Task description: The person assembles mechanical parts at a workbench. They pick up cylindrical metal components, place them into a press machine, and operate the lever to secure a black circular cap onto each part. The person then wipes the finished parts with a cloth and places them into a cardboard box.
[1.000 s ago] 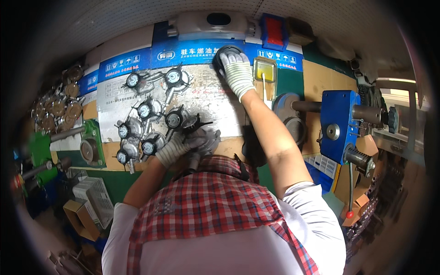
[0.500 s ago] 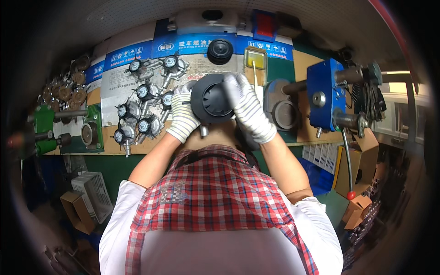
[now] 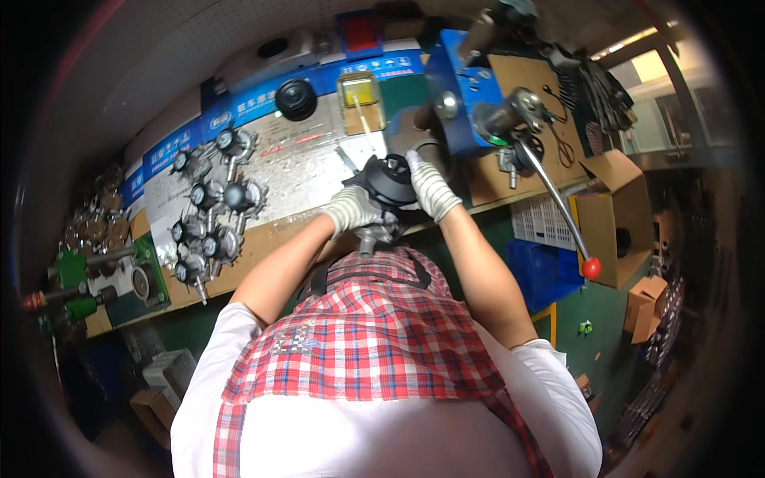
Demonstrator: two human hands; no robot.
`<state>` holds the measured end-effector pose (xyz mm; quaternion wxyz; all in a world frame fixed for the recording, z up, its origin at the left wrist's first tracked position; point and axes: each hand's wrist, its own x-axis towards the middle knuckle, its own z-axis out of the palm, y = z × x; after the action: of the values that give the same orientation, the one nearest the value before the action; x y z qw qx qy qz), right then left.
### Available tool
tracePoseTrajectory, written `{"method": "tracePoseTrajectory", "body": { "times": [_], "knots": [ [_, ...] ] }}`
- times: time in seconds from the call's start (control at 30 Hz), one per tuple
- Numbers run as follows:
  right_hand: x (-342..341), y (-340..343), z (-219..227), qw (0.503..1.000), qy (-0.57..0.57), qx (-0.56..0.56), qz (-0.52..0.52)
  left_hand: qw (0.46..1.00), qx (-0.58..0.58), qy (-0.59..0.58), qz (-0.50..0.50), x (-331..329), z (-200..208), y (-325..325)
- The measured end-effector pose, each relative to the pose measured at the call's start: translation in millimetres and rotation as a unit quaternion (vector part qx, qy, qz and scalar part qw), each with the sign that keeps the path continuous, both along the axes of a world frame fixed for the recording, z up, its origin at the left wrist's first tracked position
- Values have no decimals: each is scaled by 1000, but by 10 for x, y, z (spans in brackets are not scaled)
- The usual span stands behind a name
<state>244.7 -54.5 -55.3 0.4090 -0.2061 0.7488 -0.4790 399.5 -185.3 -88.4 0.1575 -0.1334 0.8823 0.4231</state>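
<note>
Gloves on both hands: I'm holding a black round part [image 3: 389, 177] over the bench's near edge [image 3: 263, 239], just above my chest. Left hand [image 3: 351, 209] is clamping its lower left side, fingers wrapped tight; right hand [image 3: 430, 187] is pressing flat on its right rim. A grey metal stem [image 3: 373, 237] is pointing down toward me. Both hands are equally close.

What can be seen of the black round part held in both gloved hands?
The black round part looks like a dark plastic cap or knob with a raised centre, seated on a grey metal body whose stub points down toward the person. It is held just above the workbench's near edge, in front of the blue press. The left hand cups its lower left side; the right hand presses on its right rim.
</note>
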Motion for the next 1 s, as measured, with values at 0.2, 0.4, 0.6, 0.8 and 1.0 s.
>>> {"method": "tracePoseTrajectory", "body": {
  "times": [0.2,0.4,0.6,0.8,1.0],
  "knots": [
    [-613,627,241,976,-180,71,-105,989,-90,-117,-33,-873,516,531],
    [-1122,484,-75,946,259,181,67,943,-237,201,122,-1313,-52,656],
    [-1186,474,-531,902,343,246,92,933,-100,306,161,-1589,-382,671],
    [-1160,445,-883,628,694,285,208,900,-266,329,107,-1470,-793,536],
    [-1390,558,-1479,192,923,301,146,957,-86,230,156,-1085,35,370]
  ]
}}
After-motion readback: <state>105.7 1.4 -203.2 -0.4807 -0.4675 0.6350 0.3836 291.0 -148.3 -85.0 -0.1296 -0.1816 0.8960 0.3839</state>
